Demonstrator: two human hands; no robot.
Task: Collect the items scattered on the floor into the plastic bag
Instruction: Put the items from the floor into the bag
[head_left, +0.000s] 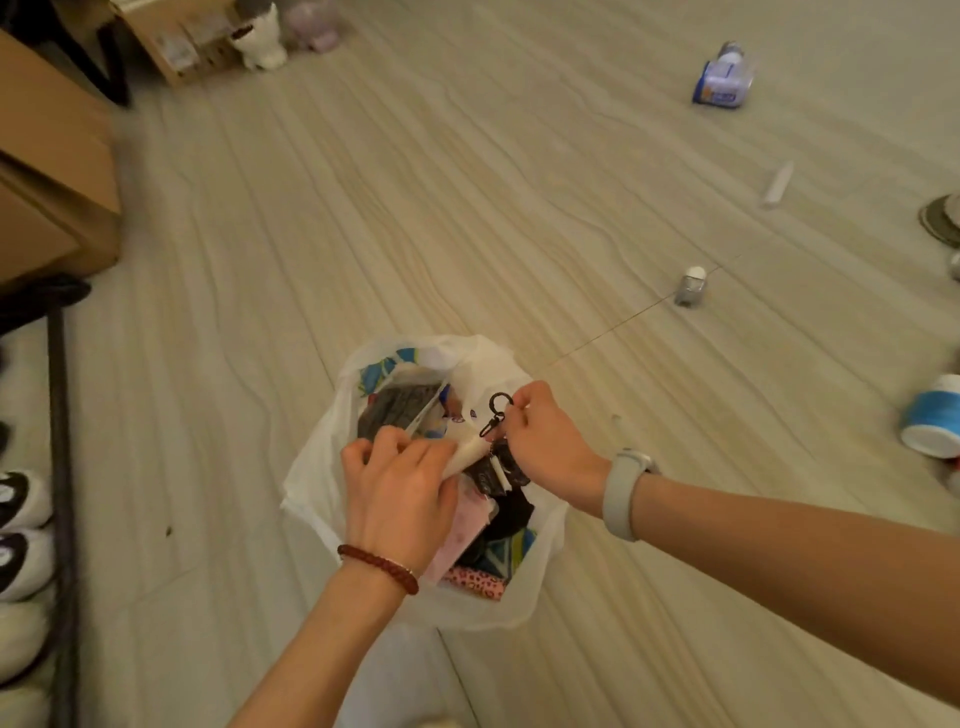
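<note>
A pale floor (467, 208) with a wavy wood-grain pattern fills the view, with cardboard boxes (52, 171) along the far left and light shoes (21, 540) on a dark rack at the near left. In the near centre stands a white plastic bag (311, 467), its mouth open and already holding dark, pink and blue-patterned things.

The left hand (395, 493), with a red bead bracelet (379, 566) on its wrist, is over the bag's mouth, its fingers curled round a pale strip, probably the bag's handle or rim. The right hand (545, 441), with a pale wristband (623, 493), pinches a black clip (496, 413) with small dark tags hanging from it, held just above the open bag.

Other items lie well apart to the right: a blue-and-white container (722, 78) at the far right, a white stick-shaped thing (777, 184) nearer, a small grey bottle with a white cap (690, 287) closer to the bag, and a blue-and-white tub (932, 415) on its side at the right edge.
</note>
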